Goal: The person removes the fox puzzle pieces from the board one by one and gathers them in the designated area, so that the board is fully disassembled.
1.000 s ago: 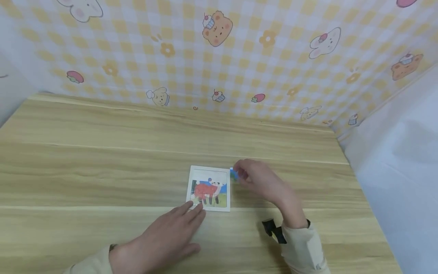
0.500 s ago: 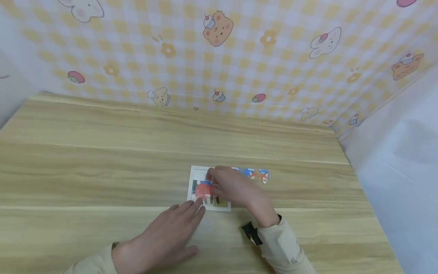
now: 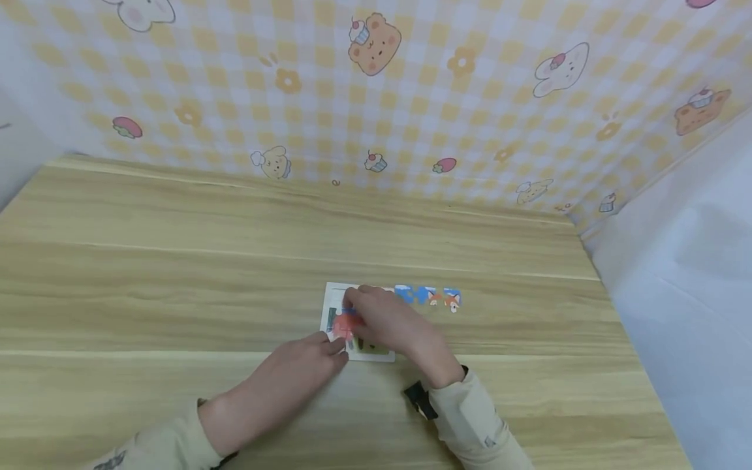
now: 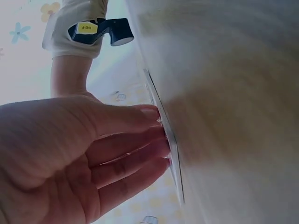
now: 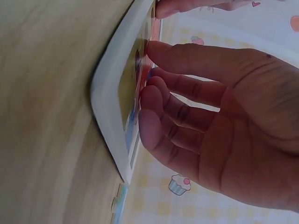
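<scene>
A white-framed jigsaw puzzle [image 3: 386, 356] of a red animal lies flat on the table, partly covered by both hands. My left hand [image 3: 294, 369] rests at its lower left corner. In the left wrist view its thumb and nearly straight fingers [image 4: 133, 182] touch the board's face. Over the board's upper part, my right hand [image 3: 388, 320] has bent fingers and thumb drawn together on a puzzle piece, mostly hidden beneath them. The right wrist view shows the fingertips [image 5: 150, 130] down against the picture. Loose blue puzzle pieces [image 3: 452, 298] lie right of the frame.
Behind the wooden table [image 3: 176, 274] stands a yellow checked backdrop [image 3: 317, 124] with cartoon prints. A white sheet [image 3: 675, 294] hangs on the right. A black wrist device [image 3: 421, 399] sits at the right sleeve.
My right hand has moved left from the loose pieces onto the board, uncovering those pieces. My left hand stays at the lower left corner, its thumb now drawn in towards the fingers.
</scene>
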A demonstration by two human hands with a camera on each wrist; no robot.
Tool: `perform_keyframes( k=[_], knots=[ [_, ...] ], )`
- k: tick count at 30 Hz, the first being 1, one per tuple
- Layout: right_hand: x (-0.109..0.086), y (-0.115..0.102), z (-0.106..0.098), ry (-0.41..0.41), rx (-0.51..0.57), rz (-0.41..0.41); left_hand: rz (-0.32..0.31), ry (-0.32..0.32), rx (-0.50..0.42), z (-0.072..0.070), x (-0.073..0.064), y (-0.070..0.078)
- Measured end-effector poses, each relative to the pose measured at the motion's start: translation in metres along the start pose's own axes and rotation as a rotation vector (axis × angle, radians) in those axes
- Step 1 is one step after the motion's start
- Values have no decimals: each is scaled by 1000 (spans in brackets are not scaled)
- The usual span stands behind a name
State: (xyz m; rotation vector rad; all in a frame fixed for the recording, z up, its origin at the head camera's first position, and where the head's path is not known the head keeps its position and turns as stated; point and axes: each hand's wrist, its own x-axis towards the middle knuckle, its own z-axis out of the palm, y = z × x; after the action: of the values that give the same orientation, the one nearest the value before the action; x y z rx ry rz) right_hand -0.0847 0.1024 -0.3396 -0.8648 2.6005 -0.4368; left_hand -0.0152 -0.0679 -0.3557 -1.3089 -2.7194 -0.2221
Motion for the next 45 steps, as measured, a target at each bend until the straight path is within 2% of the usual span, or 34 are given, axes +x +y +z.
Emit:
perform_keyframes(
  k=[7, 20, 30, 40, 45],
  knots=[
    [2, 3, 1, -31, 47, 13, 23, 27, -10, 1, 3, -5],
    [3, 7, 1, -47, 110, 8, 6, 16, -34, 3, 5, -8],
    [5, 5, 0, -98, 133, 36, -30, 27, -50, 4, 3, -5],
    [2, 7, 0, -88, 150, 43, -28, 36, -46, 8, 4, -6],
    [2, 8, 1, -77, 186, 24, -31, 13, -48, 8, 4, -6]
  ],
)
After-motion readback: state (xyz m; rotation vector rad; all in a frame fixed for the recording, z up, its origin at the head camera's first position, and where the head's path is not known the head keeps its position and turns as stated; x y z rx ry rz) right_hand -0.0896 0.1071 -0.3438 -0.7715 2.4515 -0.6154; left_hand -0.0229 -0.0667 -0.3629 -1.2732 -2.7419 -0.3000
